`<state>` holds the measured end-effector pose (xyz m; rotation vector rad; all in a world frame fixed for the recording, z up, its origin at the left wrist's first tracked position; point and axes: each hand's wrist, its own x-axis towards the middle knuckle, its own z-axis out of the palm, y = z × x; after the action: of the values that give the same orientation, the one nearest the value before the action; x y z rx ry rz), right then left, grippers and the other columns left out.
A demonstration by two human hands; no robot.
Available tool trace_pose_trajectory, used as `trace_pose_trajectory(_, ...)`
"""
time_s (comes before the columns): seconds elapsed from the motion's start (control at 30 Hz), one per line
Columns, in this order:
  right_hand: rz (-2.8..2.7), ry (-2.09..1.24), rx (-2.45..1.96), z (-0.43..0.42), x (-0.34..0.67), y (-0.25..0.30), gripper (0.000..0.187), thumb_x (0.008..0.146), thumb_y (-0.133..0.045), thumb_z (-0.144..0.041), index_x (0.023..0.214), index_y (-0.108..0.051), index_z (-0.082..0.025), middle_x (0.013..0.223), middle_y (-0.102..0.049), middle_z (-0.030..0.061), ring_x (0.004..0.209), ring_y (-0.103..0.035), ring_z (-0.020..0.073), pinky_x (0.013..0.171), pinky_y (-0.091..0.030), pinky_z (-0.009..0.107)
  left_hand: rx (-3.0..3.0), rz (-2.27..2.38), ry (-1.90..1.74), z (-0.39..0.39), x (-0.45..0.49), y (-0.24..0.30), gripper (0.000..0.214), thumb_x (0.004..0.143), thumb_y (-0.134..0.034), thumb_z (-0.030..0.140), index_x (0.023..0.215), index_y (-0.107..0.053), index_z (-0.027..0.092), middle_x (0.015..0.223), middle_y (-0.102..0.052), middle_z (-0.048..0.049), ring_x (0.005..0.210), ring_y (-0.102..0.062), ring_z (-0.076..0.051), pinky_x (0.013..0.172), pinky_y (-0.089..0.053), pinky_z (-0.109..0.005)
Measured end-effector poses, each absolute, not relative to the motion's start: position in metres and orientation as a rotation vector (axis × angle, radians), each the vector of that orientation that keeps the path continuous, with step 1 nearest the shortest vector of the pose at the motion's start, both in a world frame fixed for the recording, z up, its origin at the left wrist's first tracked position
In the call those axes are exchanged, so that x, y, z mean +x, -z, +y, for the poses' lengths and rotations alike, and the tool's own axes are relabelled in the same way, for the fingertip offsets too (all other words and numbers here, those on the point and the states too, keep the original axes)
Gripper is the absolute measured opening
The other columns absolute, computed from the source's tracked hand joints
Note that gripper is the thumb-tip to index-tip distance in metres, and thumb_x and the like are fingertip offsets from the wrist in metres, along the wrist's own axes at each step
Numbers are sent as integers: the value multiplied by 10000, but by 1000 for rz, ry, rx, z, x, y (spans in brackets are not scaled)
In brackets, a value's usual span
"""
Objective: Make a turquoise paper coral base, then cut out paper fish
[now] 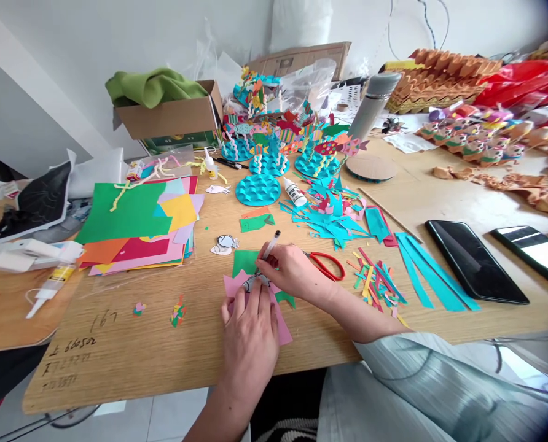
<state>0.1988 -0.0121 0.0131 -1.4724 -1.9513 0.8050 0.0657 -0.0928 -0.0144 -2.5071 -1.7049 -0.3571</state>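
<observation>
My right hand (285,268) is closed around a pen (271,244), its tip down at a small fish-shaped paper cutout (250,283). That cutout lies on pink paper (282,325). With fingers stretched flat, my left hand (250,328) presses on the cutout and the pink paper. Behind them, green paper (243,261) shows partly from under the pink. Red-handled scissors (328,265) rest just right of my right hand, their blades hidden by it. Two more fish cutouts (227,242) lie a little beyond my hands, near a green piece with a drawn outline (256,223).
Stacked coloured paper (126,215) is at left. Turquoise scraps (333,215), thin strips (378,282) and two phones (474,261) lie right. Behind stand turquoise bases with paper fish (269,162), a glue bottle (295,192), a tumbler (373,107) and a cardboard box (172,116).
</observation>
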Motion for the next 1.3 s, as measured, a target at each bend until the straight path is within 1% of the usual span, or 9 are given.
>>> trace_pose_trajectory(0.17,-1895,-736,-1476,-13,197,-3,122,827,-550,-125,718,-587,-166,599,-606,-5,543,-549,112,581,-384,220,-2513,-1706,361,-93,64,16,350,966,-458,235,1283,-592,177,1349,-613,-79,1103,-576,-251,889,-421,-457)
trace_pose_trajectory(0.33,-1860,-748,-1487,-12,200,-2,126,820,-545,-139,701,-574,-169,578,-582,-14,514,-516,101,553,-362,217,-2522,-1713,343,-93,64,16,352,968,-456,237,1291,-585,185,1362,-607,-57,1129,-562,-255,905,-408,-467)
trace_pose_trajectory(0.47,-1830,-755,-1503,-10,203,-1,136,822,-541,-168,688,-564,-177,555,-557,-25,495,-488,95,531,-345,211,-2517,-1709,348,-91,65,17,349,965,-460,239,1285,-590,189,1355,-612,-62,1118,-563,-259,905,-402,-475)
trace_pose_trajectory(0.73,-1822,-750,-1500,-9,206,1,136,808,-539,-176,672,-548,-183,541,-541,-28,484,-470,96,530,-337,217,-2503,-1714,341,-92,65,17,352,966,-440,228,1282,-591,200,1351,-616,-55,1103,-571,-264,884,-394,-474)
trace_pose_trajectory(0.97,-1832,-728,-1476,-9,207,1,117,806,-540,-154,694,-564,-178,557,-541,-30,495,-478,91,548,-347,211,-2509,-1714,354,-91,67,16,355,973,-433,233,1293,-584,196,1344,-621,-49,1101,-570,-259,876,-385,-466)
trace_pose_trajectory(1.3,-1821,-750,-1445,-10,206,1,96,814,-550,-150,728,-587,-167,583,-579,-20,508,-510,92,556,-361,205,-2504,-1722,353,-92,66,20,360,964,-451,231,1298,-585,210,1348,-616,-54,1107,-568,-260,888,-389,-468)
